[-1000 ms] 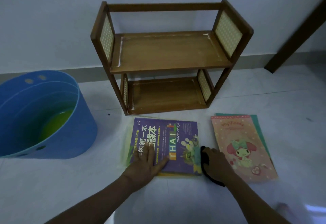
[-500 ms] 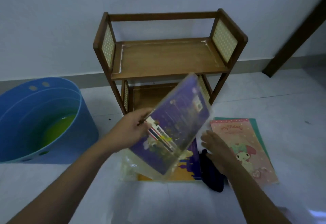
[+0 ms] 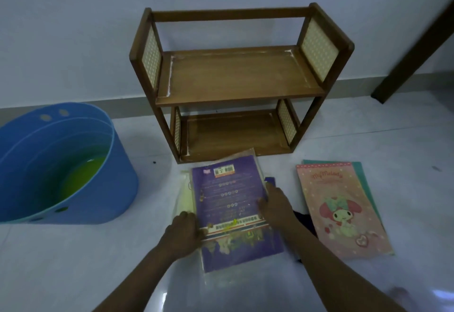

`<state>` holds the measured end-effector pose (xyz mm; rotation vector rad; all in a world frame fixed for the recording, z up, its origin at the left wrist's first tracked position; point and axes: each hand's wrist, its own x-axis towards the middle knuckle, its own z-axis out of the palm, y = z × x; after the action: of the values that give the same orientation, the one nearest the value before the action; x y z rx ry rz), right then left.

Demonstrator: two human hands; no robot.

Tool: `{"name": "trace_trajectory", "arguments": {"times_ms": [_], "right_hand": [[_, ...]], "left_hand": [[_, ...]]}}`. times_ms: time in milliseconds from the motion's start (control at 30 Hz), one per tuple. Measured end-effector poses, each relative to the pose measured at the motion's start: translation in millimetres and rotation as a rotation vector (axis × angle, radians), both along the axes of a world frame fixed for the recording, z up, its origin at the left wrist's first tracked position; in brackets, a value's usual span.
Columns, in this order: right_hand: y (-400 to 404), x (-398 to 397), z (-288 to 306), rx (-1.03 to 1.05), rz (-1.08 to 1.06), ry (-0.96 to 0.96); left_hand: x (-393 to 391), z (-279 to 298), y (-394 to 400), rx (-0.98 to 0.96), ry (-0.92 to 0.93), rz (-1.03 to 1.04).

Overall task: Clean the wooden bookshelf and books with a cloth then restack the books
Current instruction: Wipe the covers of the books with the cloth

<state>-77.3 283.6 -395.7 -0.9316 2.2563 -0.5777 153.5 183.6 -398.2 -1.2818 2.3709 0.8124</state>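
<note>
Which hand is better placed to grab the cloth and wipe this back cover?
Right. The right hand is beside the dark cloth; the left hand holds the purple book's left edge.

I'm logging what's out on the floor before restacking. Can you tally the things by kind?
Books and folders: 3 in view; purple book, pink My Melody book, teal one under it.
Bookshelf: 1
Blue tub: 1
Dark cloth: 1
Total: 6
</note>
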Motion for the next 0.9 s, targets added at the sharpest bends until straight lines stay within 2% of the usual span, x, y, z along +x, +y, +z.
{"name": "trace_trajectory", "arguments": {"times_ms": [100,167,233,300,400,433,533,667,700,800,900], "right_hand": [[46,-3,-9,0.018,-0.016,0.356],[82,0,-21,0.176,-0.053,0.313],[109,1,-46,0.252,-0.038,0.231],[110,-6,-53,0.099,-0.061,0.242],[84,-22,-14,-0.138,-0.289,0.228],[73,-23,-4,-0.219,-0.272,0.263],[52,2,8,-0.355,-0.106,0.312],[57,65,-24,-0.142,0.190,0.518],[60,84,-28,-0.169,0.264,0.548],[71,132,-36,-0.293,0.612,0.471],[46,107,-39,-0.297,0.772,0.554]], "left_hand": [[8,-5,3,-0.272,0.064,-0.052],[8,-8,-1,-0.354,0.080,-0.152],[8,-13,-10,-0.326,0.051,-0.284],[9,-16,-17,-0.228,0.001,-0.352],[13,-20,-25,-0.169,-0.013,-0.402],[17,-21,-25,-0.161,-0.011,-0.408],[19,-28,-25,-0.185,0.029,-0.392],[21,-31,-27,-0.197,0.076,-0.409],[21,-32,-27,-0.206,0.083,-0.409],[21,-33,-28,-0.245,0.046,-0.443],[22,-32,-28,-0.272,0.023,-0.462]]}}
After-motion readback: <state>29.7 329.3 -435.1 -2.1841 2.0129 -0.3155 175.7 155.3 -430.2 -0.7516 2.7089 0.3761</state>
